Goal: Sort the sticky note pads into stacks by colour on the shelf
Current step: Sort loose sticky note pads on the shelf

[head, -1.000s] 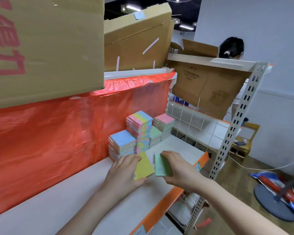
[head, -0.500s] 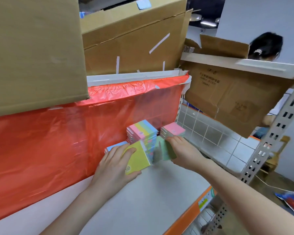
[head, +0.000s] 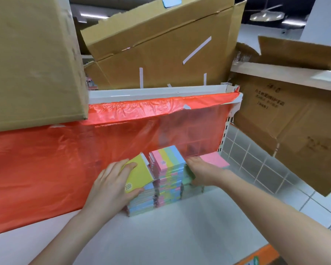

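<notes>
My left hand (head: 111, 186) grips a yellow sticky note pad (head: 139, 174), tilted, over the low blue-topped stack (head: 140, 202) at the left. In the middle stands a taller stack with a pink, yellow, green and blue striped pad (head: 169, 157) on top. My right hand (head: 203, 172) reaches in on the right of that stack, holding a green pad (head: 188, 175) that is mostly hidden by the hand. A pink-topped stack (head: 215, 159) sits behind my right hand. All stacks stand on the white shelf (head: 180, 232).
Red plastic sheeting (head: 55, 165) lines the back of the shelf. Large cardboard boxes (head: 161, 46) sit on the shelf above and hang low at the left (head: 31, 60). A white wire grid (head: 256, 163) closes the right side. The shelf's orange front edge (head: 260, 255) is near.
Both hands moved further back to the stacks. The yellow pad now sits over the left stack, and the green pad has gone down behind the striped stack under my right hand.
</notes>
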Motion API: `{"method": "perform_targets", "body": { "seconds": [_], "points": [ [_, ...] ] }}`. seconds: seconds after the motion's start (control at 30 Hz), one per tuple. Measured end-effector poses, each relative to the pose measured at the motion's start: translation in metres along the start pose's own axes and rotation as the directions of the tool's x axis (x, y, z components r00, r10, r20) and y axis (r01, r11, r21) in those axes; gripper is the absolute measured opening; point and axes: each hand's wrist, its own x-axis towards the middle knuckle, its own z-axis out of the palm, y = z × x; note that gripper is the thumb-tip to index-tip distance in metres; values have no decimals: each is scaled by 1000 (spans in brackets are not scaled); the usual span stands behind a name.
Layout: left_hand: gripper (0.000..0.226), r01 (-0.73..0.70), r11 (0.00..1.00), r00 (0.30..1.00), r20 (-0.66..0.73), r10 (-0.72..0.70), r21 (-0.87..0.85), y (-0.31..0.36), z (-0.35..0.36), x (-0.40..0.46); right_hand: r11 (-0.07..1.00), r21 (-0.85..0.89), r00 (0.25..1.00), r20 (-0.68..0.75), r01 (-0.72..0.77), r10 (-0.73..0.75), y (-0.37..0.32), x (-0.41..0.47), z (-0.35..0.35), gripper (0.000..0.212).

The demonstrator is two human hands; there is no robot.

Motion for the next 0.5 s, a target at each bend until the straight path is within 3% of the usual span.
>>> {"method": "perform_targets", "body": {
  "seconds": [0.27,0.5],
  "points": [
    [67,119,992,993,15,-119,32,8,5,-9,999,10,985,169,38,-39,11,15,15,64],
    [68,239,971,971,-8,-239,19,7,-4,-28,996,-29,985,152,84,-79,12,11,26,79]
  ]
}}
